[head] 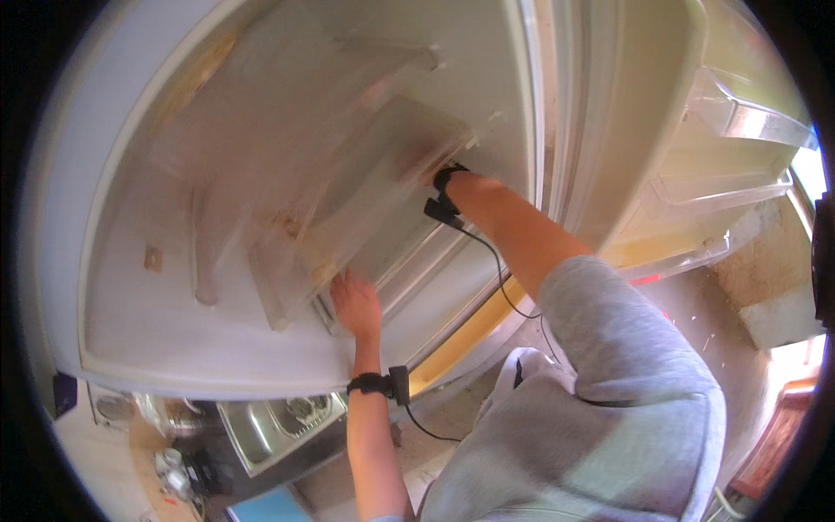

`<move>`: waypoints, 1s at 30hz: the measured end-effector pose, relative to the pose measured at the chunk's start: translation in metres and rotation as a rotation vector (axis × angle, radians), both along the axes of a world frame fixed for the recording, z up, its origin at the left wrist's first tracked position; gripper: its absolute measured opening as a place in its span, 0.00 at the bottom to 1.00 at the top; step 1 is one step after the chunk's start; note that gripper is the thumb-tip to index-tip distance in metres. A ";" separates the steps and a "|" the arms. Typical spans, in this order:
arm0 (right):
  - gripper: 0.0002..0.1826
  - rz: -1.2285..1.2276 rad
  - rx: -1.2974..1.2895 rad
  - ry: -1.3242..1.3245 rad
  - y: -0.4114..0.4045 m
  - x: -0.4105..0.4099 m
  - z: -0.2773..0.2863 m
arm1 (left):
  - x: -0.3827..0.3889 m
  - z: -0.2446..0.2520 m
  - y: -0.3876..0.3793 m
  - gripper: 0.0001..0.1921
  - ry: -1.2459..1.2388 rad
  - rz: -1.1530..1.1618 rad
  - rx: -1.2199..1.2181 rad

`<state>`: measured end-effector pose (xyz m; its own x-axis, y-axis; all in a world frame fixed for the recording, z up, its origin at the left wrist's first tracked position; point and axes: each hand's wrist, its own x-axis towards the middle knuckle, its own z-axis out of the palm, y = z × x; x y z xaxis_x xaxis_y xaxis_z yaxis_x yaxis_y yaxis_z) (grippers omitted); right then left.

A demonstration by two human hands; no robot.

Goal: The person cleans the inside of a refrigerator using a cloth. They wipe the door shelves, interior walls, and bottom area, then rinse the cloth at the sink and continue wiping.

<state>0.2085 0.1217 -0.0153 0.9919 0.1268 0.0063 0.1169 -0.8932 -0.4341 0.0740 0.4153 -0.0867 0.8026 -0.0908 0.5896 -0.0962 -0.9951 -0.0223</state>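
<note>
An open refrigerator compartment with white inner walls is before me. A clear shelf runs slantwise across it, blurred, with yellowish stains near its left end. My left hand is at that left end, its fingers against the shelf's front edge. My right hand reaches in at the shelf's right end; it shows only as a blur through the clear panel, so its fingers cannot be made out. Both wrists wear black straps with small cabled devices. Below the shelf is a pale ledge.
On the right the refrigerator door stands open, with clear door bins. Shelf support ribs protrude from the left inner wall. A steel sink and a dark counter lie below left. Cables hang from both wrists.
</note>
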 end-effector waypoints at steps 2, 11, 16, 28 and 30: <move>0.25 0.051 0.075 0.145 -0.015 -0.032 0.000 | -0.001 0.003 -0.001 0.19 0.017 0.025 -0.036; 0.21 0.363 -0.015 -0.137 0.075 0.014 -0.024 | -0.006 0.013 -0.010 0.17 -0.066 -0.031 -0.012; 0.16 0.790 0.419 -0.598 0.119 -0.055 -0.067 | -0.005 0.005 -0.006 0.17 -0.024 -0.006 -0.033; 0.28 -0.547 1.100 -0.834 0.028 -0.104 -0.087 | -0.002 0.003 -0.004 0.21 0.058 -0.033 -0.097; 0.33 -0.631 1.209 -0.672 0.036 -0.095 -0.100 | 0.000 0.003 -0.003 0.21 0.092 -0.030 -0.094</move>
<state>0.1135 0.1575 -0.1148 0.6513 -0.7161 0.2510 0.3312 -0.0292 -0.9431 0.0736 0.4124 -0.0834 0.8513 -0.0632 0.5209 -0.1230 -0.9891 0.0810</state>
